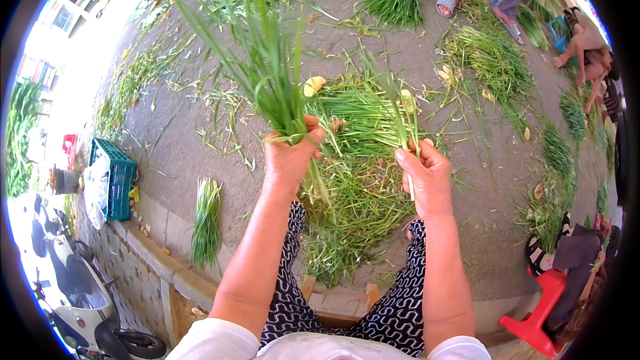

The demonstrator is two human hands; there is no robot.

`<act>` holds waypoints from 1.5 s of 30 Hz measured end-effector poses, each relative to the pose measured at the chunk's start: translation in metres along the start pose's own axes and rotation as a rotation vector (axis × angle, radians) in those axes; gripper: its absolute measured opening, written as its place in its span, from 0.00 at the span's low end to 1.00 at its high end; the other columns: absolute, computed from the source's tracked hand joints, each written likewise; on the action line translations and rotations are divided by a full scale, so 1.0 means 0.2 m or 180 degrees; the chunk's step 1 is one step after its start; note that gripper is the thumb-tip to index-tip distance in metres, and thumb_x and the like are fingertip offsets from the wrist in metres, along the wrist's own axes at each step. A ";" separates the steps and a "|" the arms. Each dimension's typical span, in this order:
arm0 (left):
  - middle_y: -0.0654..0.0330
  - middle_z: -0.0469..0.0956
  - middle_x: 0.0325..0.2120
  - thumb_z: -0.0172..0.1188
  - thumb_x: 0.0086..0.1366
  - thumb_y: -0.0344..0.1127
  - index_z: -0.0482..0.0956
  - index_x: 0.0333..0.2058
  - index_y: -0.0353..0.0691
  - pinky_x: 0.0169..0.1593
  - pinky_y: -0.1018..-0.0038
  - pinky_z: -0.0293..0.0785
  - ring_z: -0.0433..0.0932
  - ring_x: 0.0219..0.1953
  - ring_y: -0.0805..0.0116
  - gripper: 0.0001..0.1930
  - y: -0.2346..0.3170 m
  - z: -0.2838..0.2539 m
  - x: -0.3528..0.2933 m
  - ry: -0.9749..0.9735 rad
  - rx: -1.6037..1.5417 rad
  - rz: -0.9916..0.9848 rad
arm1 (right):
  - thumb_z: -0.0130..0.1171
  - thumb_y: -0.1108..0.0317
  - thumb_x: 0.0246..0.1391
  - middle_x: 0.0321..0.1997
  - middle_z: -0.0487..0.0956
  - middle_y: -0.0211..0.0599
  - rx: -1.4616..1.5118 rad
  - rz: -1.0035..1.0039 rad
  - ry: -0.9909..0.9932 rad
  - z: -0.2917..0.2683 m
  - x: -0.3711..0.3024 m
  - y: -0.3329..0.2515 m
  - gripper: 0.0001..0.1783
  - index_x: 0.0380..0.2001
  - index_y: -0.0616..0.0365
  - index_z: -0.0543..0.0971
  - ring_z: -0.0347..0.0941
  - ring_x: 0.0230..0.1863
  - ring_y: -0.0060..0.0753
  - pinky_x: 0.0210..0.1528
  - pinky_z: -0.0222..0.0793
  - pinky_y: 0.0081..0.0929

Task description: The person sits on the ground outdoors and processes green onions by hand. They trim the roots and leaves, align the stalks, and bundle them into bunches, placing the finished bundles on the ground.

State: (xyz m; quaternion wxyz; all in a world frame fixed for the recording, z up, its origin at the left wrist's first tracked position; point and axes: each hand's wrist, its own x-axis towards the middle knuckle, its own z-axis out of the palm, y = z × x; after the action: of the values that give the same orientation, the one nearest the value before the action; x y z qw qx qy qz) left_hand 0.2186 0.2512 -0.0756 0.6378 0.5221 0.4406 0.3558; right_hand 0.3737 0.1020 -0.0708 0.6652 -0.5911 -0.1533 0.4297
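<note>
"White fabric comes first: from my remote seat I see the wearer's shirt (313, 348) along the bottom edge, then black-and-white patterned trousers (283, 297), knees apart."

"Where are the hands?"

"Around the knees and just beyond, both raised above the ground. On my feed, the left hand (288, 160) is closed in a fist around a bunch of green stalks (277, 87), long leaves fanning upward, paler stems showing below the fist."

"And the right hand (430, 177)?"

"Well apart from the left, at a similar height. Thumb and fingers pinch together on a few thin stalks (403, 132); one whitish stem points down beneath the fingertips."

"What lies underneath?"

"A heap of loose green stalks (353, 220), spread over grey pavement (480, 227) from between the knees to beyond the hands. To the left I make out a neat bundle (207, 223) near the kerb (143, 245), then a teal crate (121, 180) with a white bag (95, 187). At the lower right is a red plastic stool (547, 307), a person in dark trousers (575, 260) beside it."

"Farthest off?"

"Near the top, a thick green bundle (398, 1) lies fanned out. Right of it I see a co-worker's sandalled foot (445, 5)."
</note>
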 end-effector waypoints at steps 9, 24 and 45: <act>0.61 0.76 0.26 0.64 0.52 0.28 0.76 0.34 0.37 0.22 0.82 0.67 0.70 0.19 0.76 0.10 -0.02 0.04 -0.02 -0.0234 -0.0395 -0.0175 | 0.60 0.68 0.52 0.17 0.66 0.16 0.0021 0.0092 -0.0283 0.00 -0.01 0.01 0.07 0.33 0.60 0.75 0.56 0.16 0.07 0.16 0.49 0.11; 0.56 0.79 0.32 0.64 0.53 0.28 0.74 0.34 0.37 0.27 0.80 0.69 0.74 0.26 0.76 0.10 -0.04 0.14 -0.13 -0.0988 -0.0878 -0.0973 | 0.58 0.63 0.54 0.13 0.65 0.16 0.0426 0.0486 -0.0512 0.16 -0.08 0.09 0.08 0.31 0.56 0.77 0.56 0.13 0.08 0.12 0.48 0.10; 0.56 0.77 0.28 0.66 0.50 0.32 0.71 0.36 0.37 0.26 0.78 0.70 0.73 0.23 0.72 0.15 0.00 0.15 -0.20 -0.1880 -0.0981 -0.1331 | 0.55 0.60 0.56 0.20 0.69 0.23 0.1122 0.0441 -0.0076 0.05 -0.02 0.04 0.11 0.30 0.57 0.75 0.57 0.14 0.10 0.11 0.49 0.11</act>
State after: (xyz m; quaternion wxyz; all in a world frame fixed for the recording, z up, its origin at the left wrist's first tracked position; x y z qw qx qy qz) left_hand 0.2326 0.2041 -0.0667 0.8667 0.3990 0.2764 0.1146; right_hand 0.3615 0.1041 -0.0751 0.7253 -0.4695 -0.0425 0.5017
